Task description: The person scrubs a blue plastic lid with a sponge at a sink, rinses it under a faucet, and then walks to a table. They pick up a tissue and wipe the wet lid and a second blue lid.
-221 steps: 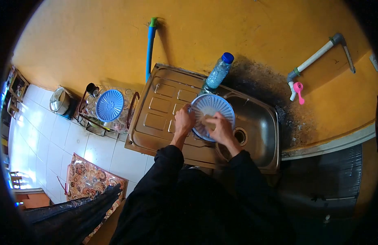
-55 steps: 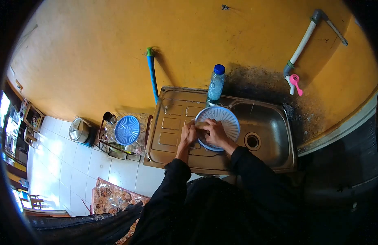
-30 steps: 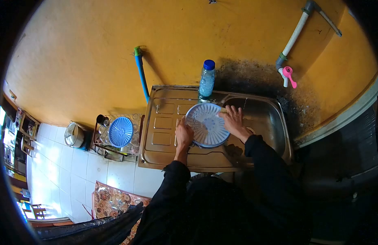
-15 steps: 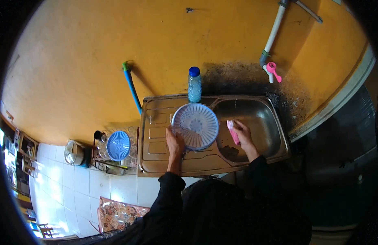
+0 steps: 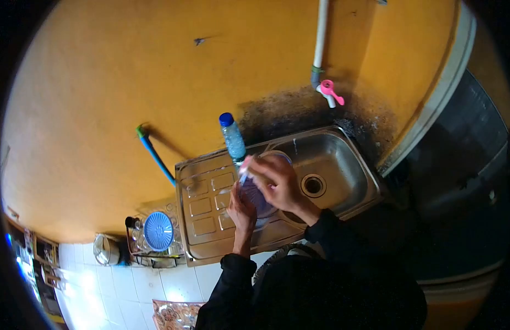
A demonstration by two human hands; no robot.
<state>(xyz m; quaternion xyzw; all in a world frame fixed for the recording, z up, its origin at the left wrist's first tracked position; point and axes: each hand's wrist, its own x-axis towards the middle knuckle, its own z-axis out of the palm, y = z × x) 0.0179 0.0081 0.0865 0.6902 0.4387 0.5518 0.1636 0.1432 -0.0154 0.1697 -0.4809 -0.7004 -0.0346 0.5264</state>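
Note:
A round ribbed bluish-white plastic dish is tilted over the left part of the sink, partly hidden behind my hands. My left hand is closed on its left edge. My right hand, blurred by motion, is closed around a pink sponge and holds it against or very near the dish's upper left rim. Just behind the sponge stands a clear bottle with a blue cap and bluish contents.
The steel sink has a round drain and a ridged drainboard. A pink-handled tap hangs from a white pipe on the wall. Left of the sink, a rack holds glasses and a blue ribbed dish; a metal pot stands beyond.
My right hand has moved left with the sponge, from over the basin to the dish's rim. The dish has gone from facing up to tilted. The camera view has shifted and turned.

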